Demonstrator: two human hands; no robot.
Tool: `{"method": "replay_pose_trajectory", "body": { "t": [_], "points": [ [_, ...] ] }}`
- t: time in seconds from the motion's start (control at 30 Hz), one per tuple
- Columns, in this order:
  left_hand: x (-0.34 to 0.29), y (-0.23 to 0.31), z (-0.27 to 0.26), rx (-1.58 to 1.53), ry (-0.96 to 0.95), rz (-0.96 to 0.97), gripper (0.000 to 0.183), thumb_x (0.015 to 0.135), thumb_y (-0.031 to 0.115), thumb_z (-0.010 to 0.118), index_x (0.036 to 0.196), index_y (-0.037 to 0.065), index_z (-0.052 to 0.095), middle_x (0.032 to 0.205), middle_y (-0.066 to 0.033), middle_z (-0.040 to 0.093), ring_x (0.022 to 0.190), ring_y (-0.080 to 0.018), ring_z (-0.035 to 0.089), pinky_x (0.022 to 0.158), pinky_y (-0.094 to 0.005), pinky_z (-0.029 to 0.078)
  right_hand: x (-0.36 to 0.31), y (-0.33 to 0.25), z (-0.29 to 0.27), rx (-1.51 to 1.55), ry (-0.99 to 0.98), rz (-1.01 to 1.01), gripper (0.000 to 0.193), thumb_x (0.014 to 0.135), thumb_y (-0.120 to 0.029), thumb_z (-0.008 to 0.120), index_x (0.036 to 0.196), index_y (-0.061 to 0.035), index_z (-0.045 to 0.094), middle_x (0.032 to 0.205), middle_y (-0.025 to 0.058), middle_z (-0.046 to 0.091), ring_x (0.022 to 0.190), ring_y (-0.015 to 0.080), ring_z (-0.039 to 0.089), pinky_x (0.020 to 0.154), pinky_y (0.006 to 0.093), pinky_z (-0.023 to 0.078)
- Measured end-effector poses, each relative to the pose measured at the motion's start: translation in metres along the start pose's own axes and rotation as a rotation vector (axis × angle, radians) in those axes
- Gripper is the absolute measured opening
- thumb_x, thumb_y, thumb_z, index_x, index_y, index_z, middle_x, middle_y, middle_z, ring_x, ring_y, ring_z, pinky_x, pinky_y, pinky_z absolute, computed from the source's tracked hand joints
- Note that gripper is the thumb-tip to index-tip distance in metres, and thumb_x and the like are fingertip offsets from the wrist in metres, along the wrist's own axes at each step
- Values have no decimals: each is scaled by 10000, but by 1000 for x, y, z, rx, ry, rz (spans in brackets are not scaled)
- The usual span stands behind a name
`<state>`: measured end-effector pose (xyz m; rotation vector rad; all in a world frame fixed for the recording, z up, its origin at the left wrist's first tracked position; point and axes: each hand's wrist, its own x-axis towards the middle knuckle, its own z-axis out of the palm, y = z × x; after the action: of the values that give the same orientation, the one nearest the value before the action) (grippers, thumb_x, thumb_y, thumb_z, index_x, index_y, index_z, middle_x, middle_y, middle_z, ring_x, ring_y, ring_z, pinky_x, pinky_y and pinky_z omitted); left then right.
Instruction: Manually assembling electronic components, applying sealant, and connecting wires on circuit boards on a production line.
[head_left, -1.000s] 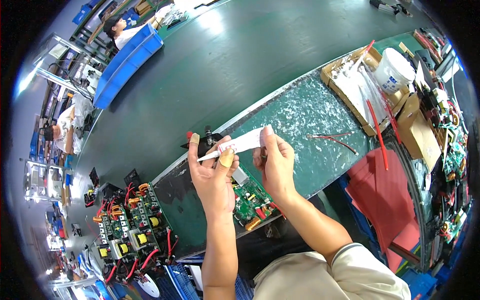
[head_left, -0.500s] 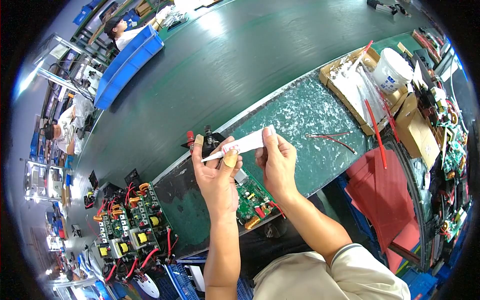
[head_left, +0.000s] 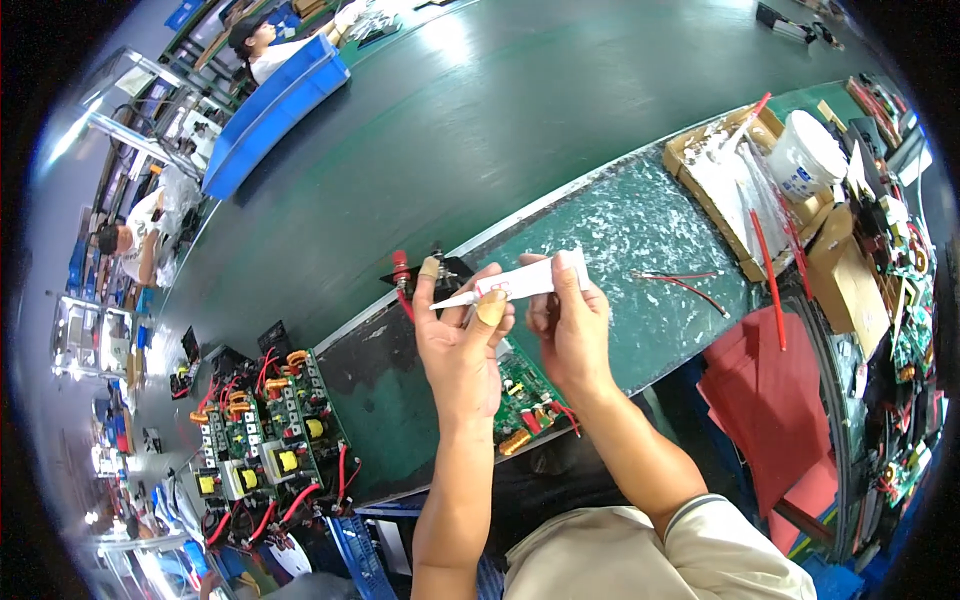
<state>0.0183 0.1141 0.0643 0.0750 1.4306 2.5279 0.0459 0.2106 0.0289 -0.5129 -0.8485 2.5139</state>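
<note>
A white squeeze tube (head_left: 532,280) with red print and a long pointed nozzle is held between both hands above the bench. My left hand (head_left: 457,365), with tan coverings on the thumb and a fingertip, grips the nozzle end, and the nozzle tip points left. My right hand (head_left: 577,335) pinches the flat tail end of the tube between thumb and fingers. Below and partly behind the hands lies a green circuit board (head_left: 520,393) with red wires. Just beyond my left hand, a red terminal post (head_left: 401,262) stands on a black part, mostly hidden by the fingers.
Several populated circuit boards (head_left: 265,440) stand at the left. Two thin wires (head_left: 680,277) lie on the white-smeared bench (head_left: 625,215). At the right are a cardboard tray (head_left: 712,195), a white bucket (head_left: 806,155) and red sheets (head_left: 765,400). A blue bin (head_left: 275,115) and two people are farther off.
The view has shifted slightly, so the whole scene sits a little farther right. Both hands keep their hold on the tube, with little other visible change.
</note>
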Motion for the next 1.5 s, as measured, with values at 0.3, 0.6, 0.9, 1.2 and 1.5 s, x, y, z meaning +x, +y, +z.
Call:
{"method": "replay_pose_trajectory", "body": {
  "t": [0.3, 0.6, 0.9, 1.2, 1.5],
  "points": [
    [5, -1, -7, 2, -30, -20, 854, 867, 25, 740, 1518, 62, 188, 1259, -234, 588, 928, -172, 660, 779, -272, 575, -1, -5, 4, -19, -20, 87, 487, 1046, -401, 484, 1210, 40, 610, 643, -15, 482, 539, 81, 403, 517, 247, 326],
    [28, 43, -58, 1707, -147, 682, 880, 650, 233, 889, 1421, 86, 489, 1507, -103, 430, 1391, -358, 349, 1142, -482, 305, 14, -22, -46, -531, 59, -60, 421, 1061, -352, 462, 1152, 10, 657, 753, -2, 577, 604, 56, 483, 533, 211, 373],
    [32, 29, -52, 1778, -237, 439, 1090, 546, 377, 925, 1441, 69, 384, 1446, -165, 341, 1385, -501, 217, 1122, -613, 245, 16, -2, -39, -784, -56, -163, 294, 1044, -210, 499, 1103, 12, 682, 749, -4, 600, 636, 50, 497, 554, 214, 396],
    [19, 14, -69, 1769, -107, 630, 938, 635, 590, 851, 1297, 73, 432, 1344, -153, 374, 1324, -462, 297, 1078, -654, 292, 20, 4, -45, -843, -108, -230, 276, 1037, -190, 510, 1099, 22, 676, 809, 32, 609, 636, 70, 525, 557, 223, 433],
    [16, 8, -78, 1681, -97, 659, 909, 644, 545, 870, 1260, 77, 392, 1329, -164, 370, 1299, -447, 325, 1106, -683, 250, 22, 9, -44, -869, -100, -231, 273, 1033, -178, 513, 1092, 27, 683, 791, 41, 606, 621, 76, 528, 549, 228, 425]
  ]
}}
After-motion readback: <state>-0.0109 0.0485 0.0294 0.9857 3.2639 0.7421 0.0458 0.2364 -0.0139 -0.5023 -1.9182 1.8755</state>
